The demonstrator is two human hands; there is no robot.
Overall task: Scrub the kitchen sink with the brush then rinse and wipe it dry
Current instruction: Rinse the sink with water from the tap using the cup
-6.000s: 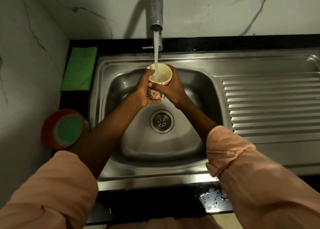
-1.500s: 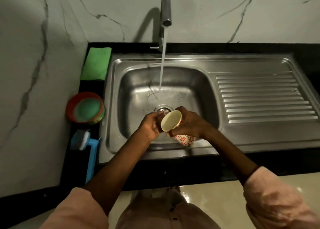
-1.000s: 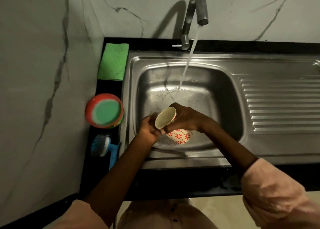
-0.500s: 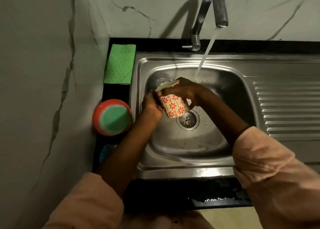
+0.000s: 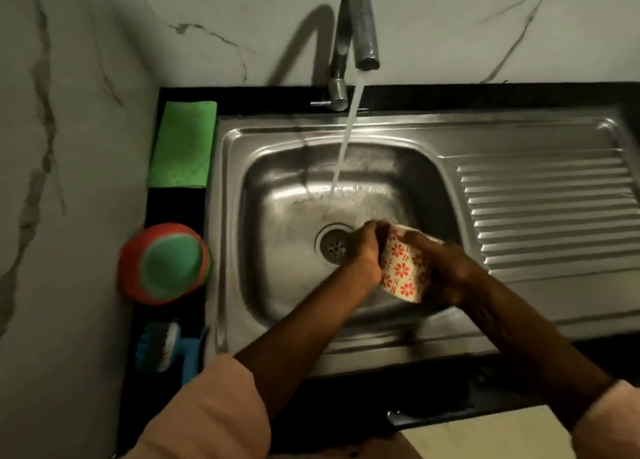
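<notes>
A black desk [image 5: 180, 209] runs under a pale marble-veined wall [image 5: 79, 87], and a steel sink [image 5: 284, 285] is set into it, its ribbed draining board [image 5: 550, 212] stretching toward 3 o'clock; a pale floor [image 5: 485, 438] shows at 5 o'clock past the desk's front edge. One tap [image 5: 360, 25] stands at 12 o'clock of the basin; its water [image 5: 346, 139] falls in a single stream and splashes on the basin floor just beyond the drain [image 5: 334, 247]. Over the basin, at 3 o'clock of the drain, two hands meet on one cup [image 5: 401, 271] printed with red flowers; the left hand [image 5: 363, 254] has its fingers curled over the cup's rim, and the right hand [image 5: 446, 275] wraps the cup's side; the cup lies tilted, its mouth turned away toward the tap. The cup's inside is hidden, and both hands are smeared by motion, so single fingers are hard to separate; the left hand also covers part of the drain. On the desk strip at 9 o'clock of the sink lie three things in a row: one green cloth [image 5: 181, 143] at the far end, one round red tub [image 5: 162, 262] with a green top in the middle, and one blue brush [image 5: 166, 347] nearest the person; the brush is blurred, and its handle is partly covered by the left sleeve [image 5: 207, 413]. The right sleeve [image 5: 609, 420] is cut off at the frame's corner.
</notes>
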